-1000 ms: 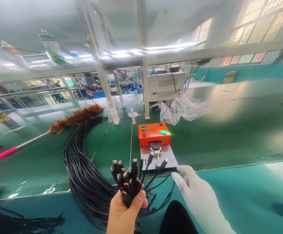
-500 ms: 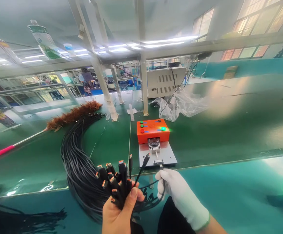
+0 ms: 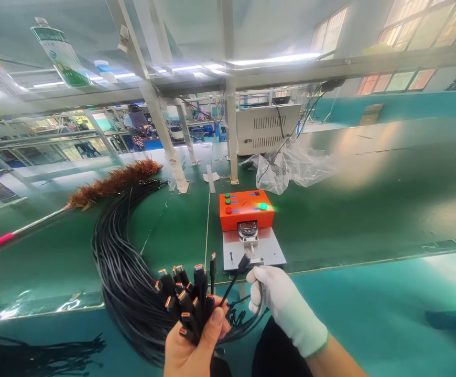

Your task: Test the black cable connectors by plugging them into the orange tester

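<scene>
My bare left hand [image 3: 194, 345] grips a bundle of black cables [image 3: 121, 272] just below their plug ends [image 3: 186, 296], which stick up in a cluster with orange tips. My right hand [image 3: 279, 301], in a white glove, is closed on a single black cable [image 3: 251, 322] pulled from that bundle. It sits just in front of the grey base plate [image 3: 269, 248] of an orange tester box [image 3: 246, 208]. The box has a small digital gauge [image 3: 247, 230] at its front and a lit green lamp.
The cable bundle trails back left across the green belt [image 3: 349, 209] toward a brown feather duster [image 3: 110, 183] with a pink handle. Behind the tester lie a crumpled clear plastic bag [image 3: 294, 170], a white vented cabinet [image 3: 267, 128] and metal frame posts [image 3: 230, 131]. A person sits far back left.
My right hand went from open and reaching near the base plate to closed on one cable, then lifted slightly toward the plate. The left hand with the bundle sank a little.
</scene>
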### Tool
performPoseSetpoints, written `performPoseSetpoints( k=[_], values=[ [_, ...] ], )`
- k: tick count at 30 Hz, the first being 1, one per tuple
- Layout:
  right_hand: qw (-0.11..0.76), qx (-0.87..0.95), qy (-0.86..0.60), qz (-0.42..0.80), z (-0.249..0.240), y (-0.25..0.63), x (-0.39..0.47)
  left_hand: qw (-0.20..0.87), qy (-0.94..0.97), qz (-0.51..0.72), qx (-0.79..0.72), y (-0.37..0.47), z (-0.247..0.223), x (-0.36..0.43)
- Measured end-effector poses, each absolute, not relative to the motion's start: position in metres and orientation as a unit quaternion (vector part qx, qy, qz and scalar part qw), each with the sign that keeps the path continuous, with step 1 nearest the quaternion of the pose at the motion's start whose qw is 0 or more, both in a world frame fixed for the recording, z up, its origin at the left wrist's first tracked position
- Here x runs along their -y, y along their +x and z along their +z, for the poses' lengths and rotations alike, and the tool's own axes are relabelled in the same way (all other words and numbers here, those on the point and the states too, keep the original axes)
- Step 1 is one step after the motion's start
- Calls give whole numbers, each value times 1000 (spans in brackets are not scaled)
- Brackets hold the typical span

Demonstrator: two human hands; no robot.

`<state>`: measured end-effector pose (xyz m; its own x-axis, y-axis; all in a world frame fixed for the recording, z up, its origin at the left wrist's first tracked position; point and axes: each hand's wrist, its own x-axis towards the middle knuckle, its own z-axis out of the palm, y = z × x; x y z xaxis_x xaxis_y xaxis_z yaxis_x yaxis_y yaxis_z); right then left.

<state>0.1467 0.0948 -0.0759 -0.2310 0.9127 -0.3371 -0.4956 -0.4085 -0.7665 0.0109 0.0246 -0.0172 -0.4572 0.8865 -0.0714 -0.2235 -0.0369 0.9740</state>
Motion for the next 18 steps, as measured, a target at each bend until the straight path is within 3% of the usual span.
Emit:
performPoseSetpoints(
  k=[5, 7, 12, 15, 18],
  values=[
    [466, 290, -404, 732, -80, 143, -98, 374, 323, 634, -595, 7, -21, -26],
    [422, 352, -450, 704, -78, 147, -96, 386, 324, 627, -594, 6, -21, -27],
    [230, 526, -699, 427, -59, 177, -77, 434, 314, 616, -577, 6, -17, -28],
    [270, 533, -738, 314, -36, 187, -62, 453, 316, 611, -567, 9, -16, -27],
    [436, 540, -602, 393, -14, 174, -51, 456, 349, 594, -563, 13, -18, -27]
  ],
)
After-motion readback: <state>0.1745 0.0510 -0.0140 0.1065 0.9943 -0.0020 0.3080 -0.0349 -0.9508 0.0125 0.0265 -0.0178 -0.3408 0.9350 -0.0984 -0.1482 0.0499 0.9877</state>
